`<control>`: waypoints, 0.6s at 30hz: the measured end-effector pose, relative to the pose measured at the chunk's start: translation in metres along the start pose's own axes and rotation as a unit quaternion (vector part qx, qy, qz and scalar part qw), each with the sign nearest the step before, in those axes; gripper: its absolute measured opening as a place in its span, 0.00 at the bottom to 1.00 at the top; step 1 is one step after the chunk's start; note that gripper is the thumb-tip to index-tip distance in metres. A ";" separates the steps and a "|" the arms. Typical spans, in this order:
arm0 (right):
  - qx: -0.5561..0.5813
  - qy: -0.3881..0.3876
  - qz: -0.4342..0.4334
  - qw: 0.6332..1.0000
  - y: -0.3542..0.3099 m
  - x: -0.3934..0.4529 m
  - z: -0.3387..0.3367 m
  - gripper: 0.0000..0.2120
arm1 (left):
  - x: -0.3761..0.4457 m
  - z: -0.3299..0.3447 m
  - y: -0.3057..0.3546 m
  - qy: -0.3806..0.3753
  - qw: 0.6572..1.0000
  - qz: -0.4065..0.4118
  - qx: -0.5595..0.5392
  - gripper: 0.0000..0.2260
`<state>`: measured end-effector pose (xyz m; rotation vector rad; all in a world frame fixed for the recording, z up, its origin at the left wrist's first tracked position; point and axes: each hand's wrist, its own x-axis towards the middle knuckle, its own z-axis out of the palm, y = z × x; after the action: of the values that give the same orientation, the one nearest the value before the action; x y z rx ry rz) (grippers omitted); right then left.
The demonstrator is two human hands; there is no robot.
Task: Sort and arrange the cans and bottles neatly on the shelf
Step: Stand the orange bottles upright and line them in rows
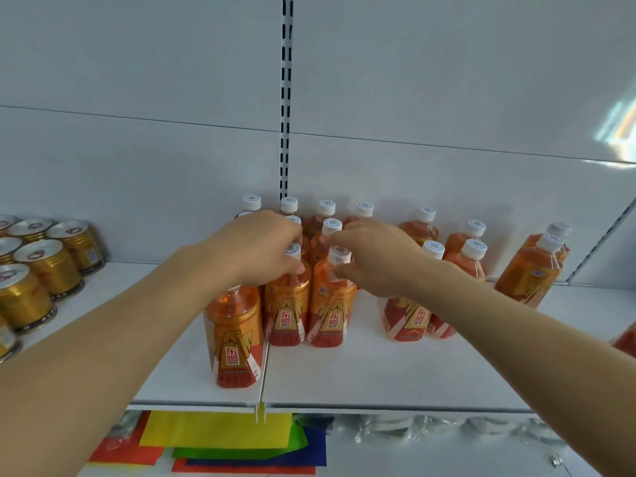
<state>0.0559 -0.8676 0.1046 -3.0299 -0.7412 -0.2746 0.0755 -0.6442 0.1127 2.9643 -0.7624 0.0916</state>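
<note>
Left hand: the left hand (256, 247) reaches in over the bottle cluster, fingers curled down round the neck of an orange bottle (287, 301), just below its white cap; the fingertips are turned away, so the grip is only partly seen.
Right hand: the right hand (373, 258) is pinched on the neck of the neighbouring bottle (332, 304), thumb below the cap and fingers above it; the palm is out of sight.
Held bottles: both stand upright and side by side, seemingly touching, near the middle of the white shelf (378, 376).
Front bottle: another one (234, 339) stands nearer the shelf edge, at the seam between two shelf boards; the left wrist covers its cap.
Behind the hands: more bottles in rows (327, 215) against the back panel, mostly just white caps showing, so their count is hard to make out.
Right forearm: it crosses a bottle (409, 320) whose top is hidden.
Further right: loose bottles (464, 249) stand apart, then a tight group (537, 266) near the shelf's end; a scrap of one more (626, 342) is cut off by the frame.
Far left: gold cans (44, 266) stand packed together, upright, some cut off at the edge.
Below the shelf: coloured sheets (220, 438) overlap on the lower level, beside blurred clear shapes (447, 426), possibly wrapped packs.
</note>
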 end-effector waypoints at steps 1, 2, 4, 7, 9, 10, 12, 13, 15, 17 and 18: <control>0.003 0.002 0.002 1.000 -0.001 0.003 0.001 0.20 | 0.001 0.000 -0.001 -0.004 1.000 0.001 -0.002 0.12; 0.005 0.004 0.002 1.000 -0.001 0.005 0.003 0.21 | 0.002 0.000 -0.002 -0.004 1.000 0.004 -0.003 0.12; 0.009 0.004 0.002 1.000 0.000 0.008 0.006 0.21 | 0.004 0.001 -0.005 -0.004 1.000 0.007 -0.006 0.13; 0.009 0.006 0.008 1.000 0.002 0.007 0.011 0.21 | 0.004 0.003 -0.008 0.004 1.000 0.009 -0.013 0.14; 0.013 0.008 0.014 1.000 0.002 0.005 0.012 0.22 | 0.004 0.004 -0.009 0.011 1.000 0.010 -0.010 0.13; 0.015 0.009 0.017 1.000 0.002 0.003 0.013 0.23 | 0.003 0.005 -0.008 0.014 1.000 0.009 -0.011 0.13; 0.015 0.011 0.016 1.000 0.002 0.000 0.015 0.24 | 0.003 0.005 -0.007 0.011 1.000 0.009 -0.008 0.12; 0.013 0.013 0.011 1.000 0.002 -0.002 0.016 0.25 | 0.004 0.005 -0.007 0.009 1.000 0.011 -0.006 0.13; -0.001 0.021 0.001 1.000 0.004 -0.009 0.018 0.28 | 0.006 0.005 -0.008 0.006 1.000 0.017 -0.014 0.17; -0.010 0.029 0.002 1.000 0.008 -0.017 0.016 0.33 | 0.007 0.002 -0.007 0.015 0.999 0.024 -0.039 0.24; -0.006 0.036 0.011 0.999 0.011 -0.022 0.012 0.35 | 0.008 0.000 -0.005 0.029 0.998 0.032 -0.053 0.27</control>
<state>0.0437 -0.8867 0.0889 -3.0199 -0.7037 -0.3864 0.0850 -0.6433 0.1127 2.8251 -0.8281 0.1369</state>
